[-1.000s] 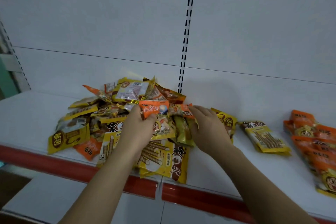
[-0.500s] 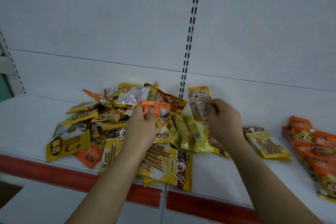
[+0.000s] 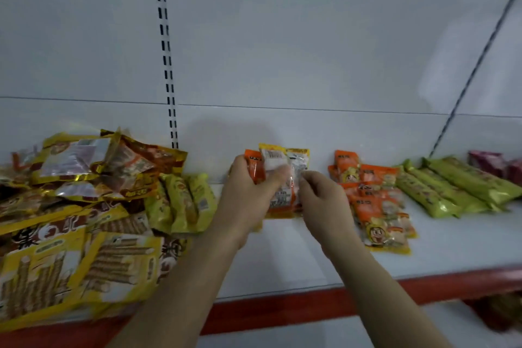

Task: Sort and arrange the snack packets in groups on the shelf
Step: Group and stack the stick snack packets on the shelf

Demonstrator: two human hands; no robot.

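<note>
While the left hand (image 3: pixel 251 195) grips light, slippery packets (image 3: pixel 278 178) (crinkly film), the right hand (image 3: pixel 322 198) pinches one's edge; sealed edges probably hold best.

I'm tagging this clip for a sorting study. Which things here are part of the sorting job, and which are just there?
Part of the job:
- left hand gripping a few packets
- right hand pinching their edge
- unsorted pile
- orange group
- green group
- pink packets
- shelf

Just there:
- slotted upright
- red shelf edge
</note>
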